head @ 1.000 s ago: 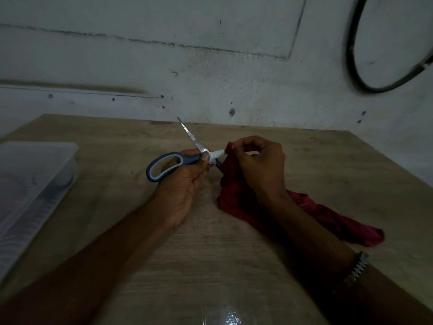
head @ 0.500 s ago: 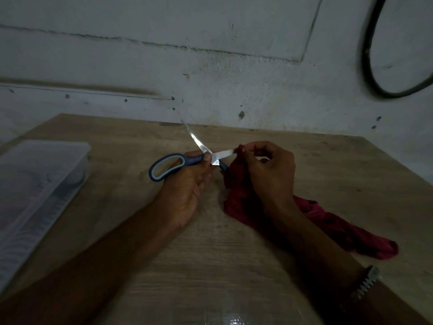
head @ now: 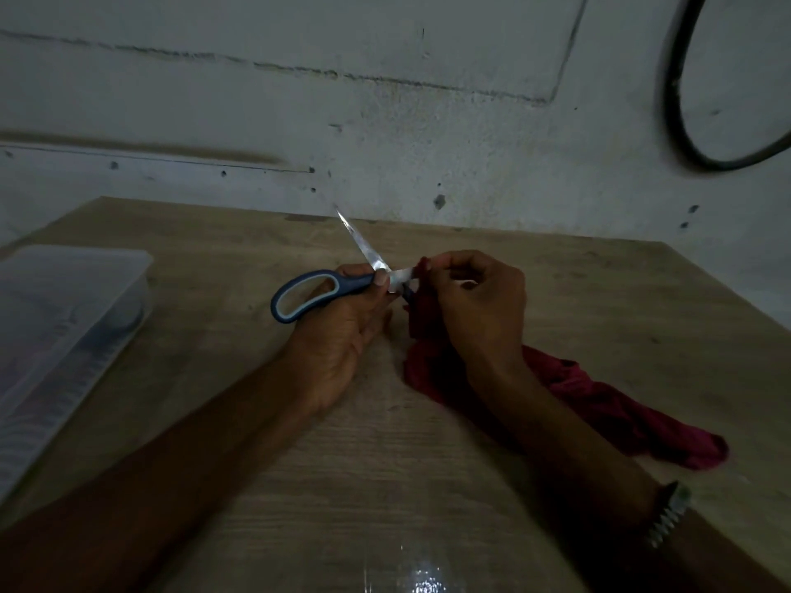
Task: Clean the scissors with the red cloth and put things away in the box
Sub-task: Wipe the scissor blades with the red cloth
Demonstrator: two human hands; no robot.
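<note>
The scissors have blue-grey handles and stand spread open above the middle of the table. My left hand grips them at the handle near the pivot. One blade points up and away; the other blade points right into the red cloth. My right hand pinches the cloth around that blade's tip. The rest of the cloth trails under my right forearm to the table's right side. The second handle loop is hidden behind my hands.
A clear plastic box with its lid on sits at the left edge of the wooden table. The wall stands right behind the table. A black cable loop hangs on the wall at upper right.
My right hand with the cloth has slid outward along the right-pointing blade, baring more metal near the pivot. The view has shifted slightly; my left hand keeps its grip.
</note>
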